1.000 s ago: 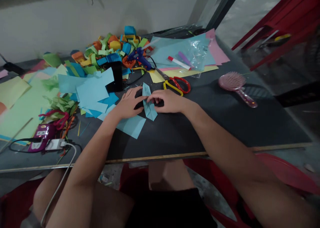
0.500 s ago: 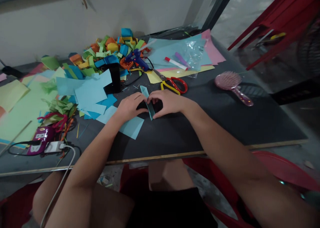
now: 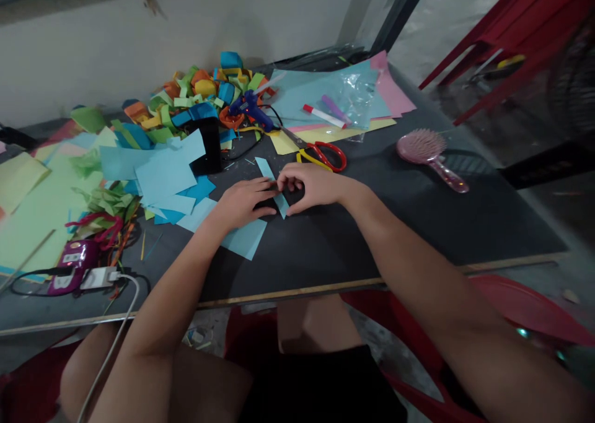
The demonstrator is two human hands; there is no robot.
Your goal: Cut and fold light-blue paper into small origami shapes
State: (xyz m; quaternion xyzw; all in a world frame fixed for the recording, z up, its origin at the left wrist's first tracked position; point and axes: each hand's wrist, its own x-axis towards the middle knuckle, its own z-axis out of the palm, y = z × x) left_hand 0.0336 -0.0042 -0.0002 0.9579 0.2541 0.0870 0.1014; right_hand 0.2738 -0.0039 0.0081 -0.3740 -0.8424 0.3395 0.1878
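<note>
A narrow folded strip of light blue paper (image 3: 281, 205) lies slanted on the dark table between my hands. My left hand (image 3: 242, 202) reaches over its left side, fingers stretched out with the tips on the strip and the thumb apart below. From the other side, my right hand (image 3: 312, 186) has curled fingers on the strip's middle and the thumb at its lower right edge, gripping it. A flat light blue paper piece (image 3: 246, 238) lies under and below my left hand. Just behind my right hand are scissors (image 3: 329, 156) with red and yellow handles.
Folded coloured paper pieces (image 3: 195, 95) are heaped at the back beside a blue glue gun (image 3: 253, 110). Blue paper squares (image 3: 165, 169) lie left. A purple device (image 3: 77, 265) with cables sits front left, a pink hairbrush (image 3: 430, 153) right. Markers (image 3: 324, 116) lie on paper sheets behind.
The strip, standing partly open like a trough before, is now pressed flatter. My left fingers have straightened and slid over it. The view has shifted slightly.
</note>
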